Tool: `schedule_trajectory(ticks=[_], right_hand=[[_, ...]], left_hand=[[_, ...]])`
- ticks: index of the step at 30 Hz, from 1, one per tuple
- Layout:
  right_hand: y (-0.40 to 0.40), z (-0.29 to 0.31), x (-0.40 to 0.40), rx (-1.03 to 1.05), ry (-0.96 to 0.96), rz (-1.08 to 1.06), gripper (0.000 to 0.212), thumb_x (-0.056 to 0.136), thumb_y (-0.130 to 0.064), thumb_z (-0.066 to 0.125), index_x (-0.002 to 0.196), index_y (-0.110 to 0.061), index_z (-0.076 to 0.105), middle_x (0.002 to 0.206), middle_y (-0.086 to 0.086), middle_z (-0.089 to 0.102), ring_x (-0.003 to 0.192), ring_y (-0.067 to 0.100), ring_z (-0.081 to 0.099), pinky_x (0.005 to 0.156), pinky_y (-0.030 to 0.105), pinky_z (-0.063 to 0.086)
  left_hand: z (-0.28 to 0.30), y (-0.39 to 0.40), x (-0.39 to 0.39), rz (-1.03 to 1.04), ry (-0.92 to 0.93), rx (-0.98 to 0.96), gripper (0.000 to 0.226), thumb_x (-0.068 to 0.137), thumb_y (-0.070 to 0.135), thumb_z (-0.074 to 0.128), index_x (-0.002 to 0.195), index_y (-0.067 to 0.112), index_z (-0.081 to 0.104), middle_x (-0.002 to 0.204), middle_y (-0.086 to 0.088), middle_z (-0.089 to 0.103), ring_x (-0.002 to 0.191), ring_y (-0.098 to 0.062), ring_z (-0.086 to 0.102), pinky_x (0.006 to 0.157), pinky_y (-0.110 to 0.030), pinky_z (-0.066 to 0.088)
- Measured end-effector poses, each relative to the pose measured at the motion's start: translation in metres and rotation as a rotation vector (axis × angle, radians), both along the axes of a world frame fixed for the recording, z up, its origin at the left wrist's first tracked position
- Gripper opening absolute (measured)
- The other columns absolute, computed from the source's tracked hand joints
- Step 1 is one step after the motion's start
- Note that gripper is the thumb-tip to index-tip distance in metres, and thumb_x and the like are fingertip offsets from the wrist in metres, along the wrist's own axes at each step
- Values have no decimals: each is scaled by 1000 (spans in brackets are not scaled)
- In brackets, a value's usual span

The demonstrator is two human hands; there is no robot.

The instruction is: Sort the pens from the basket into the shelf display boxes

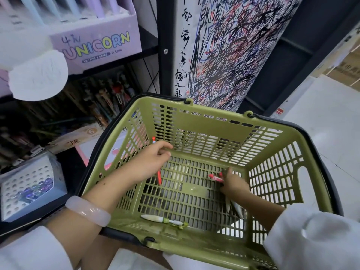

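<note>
Both my hands are inside the green plastic basket [272,172]. My left hand [150,162] grips a red pen [159,177] whose top sticks up past my knuckles. My right hand [232,184] holds a bunch of pens [236,208]; their pale barrels point toward me and red-topped ends [214,177] show beside my fingers. One white and green pen [163,220] lies loose on the basket floor near its front wall. At the upper left a purple "UNICORN" display box [93,45] holds pastel pens.
A lower shelf [101,100] holds dark rows of novelty pens. A white perforated box [27,188] with shiny purple beads stands at the lower left. A scribble-covered test paper [224,45] hangs on the black shelf post behind the basket. White floor lies to the right.
</note>
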State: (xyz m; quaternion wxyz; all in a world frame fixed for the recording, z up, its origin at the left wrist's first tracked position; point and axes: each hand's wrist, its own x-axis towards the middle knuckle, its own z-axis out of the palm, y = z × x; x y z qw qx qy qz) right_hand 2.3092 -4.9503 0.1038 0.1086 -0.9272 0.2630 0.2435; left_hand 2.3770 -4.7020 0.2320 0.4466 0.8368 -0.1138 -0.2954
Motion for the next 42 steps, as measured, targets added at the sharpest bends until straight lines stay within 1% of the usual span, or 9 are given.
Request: schedule_trajectory(ticks=[4,9,15,18,21,25,29,35,42], right_hand=[[13,6,7,149,3,-1,42,90,-25,57,122,-7,37,102,9,60,89,23,60,72,30,49],[56,57,37,623,-196,29,37,93,-20,49,127,-8,39,87,3,53,72,13,51,65,27,47],[121,165,56,1177,-510,63,31,90,-9,43,117,-23,45,85,4,55,74,6,58,56,12,45],[147,199,54,1220,-566,122,26,89,-9,42,113,-16,51,84,5,57,78,16,57,68,19,48],[173,224,49,1179,-627,208,23,90,-10,41,98,-25,58,80,-1,56,79,12,55,79,29,46],[198,251,43,1185,-689,247,18,90,-12,46,102,-19,57,95,-19,56,78,-11,53,69,10,42],[224,266,30,1246,-700,304,18,92,-13,46,89,-22,60,75,-16,63,63,-7,56,57,5,44],[267,286,22,1327,-735,434,23,98,-31,43,119,-26,50,109,-8,62,99,2,59,87,16,47],[324,315,25,1427,-790,436,22,98,-26,43,88,-13,58,74,-1,60,64,7,56,56,18,46]], left_hand=[[3,1,0,8,6,-22,25,97,23,43,121,26,50,115,6,54,103,-15,56,80,-21,43],[10,1,-3,72,-7,-30,27,96,23,43,122,28,48,111,11,55,92,-22,57,59,-18,45],[24,11,-12,267,161,-445,48,90,22,54,135,23,37,125,1,54,110,-17,53,97,-37,40],[43,23,-17,239,351,-745,43,80,24,57,122,17,51,109,-19,66,102,-30,63,88,-42,52],[64,37,-26,231,221,-747,26,92,14,48,116,6,52,69,-23,65,81,-43,62,69,-44,56],[84,64,-41,301,52,-749,23,94,17,47,86,7,67,85,-38,59,93,-57,51,91,-66,39],[97,93,-60,221,-22,-800,32,79,35,53,99,12,62,75,-10,71,71,-19,68,62,-27,56],[115,146,-83,319,-130,-911,26,80,28,54,96,8,56,59,-3,54,47,-11,49,45,-20,42],[127,221,-102,456,-258,-894,24,79,29,58,92,9,55,66,-3,54,50,-12,47,45,-20,41]])
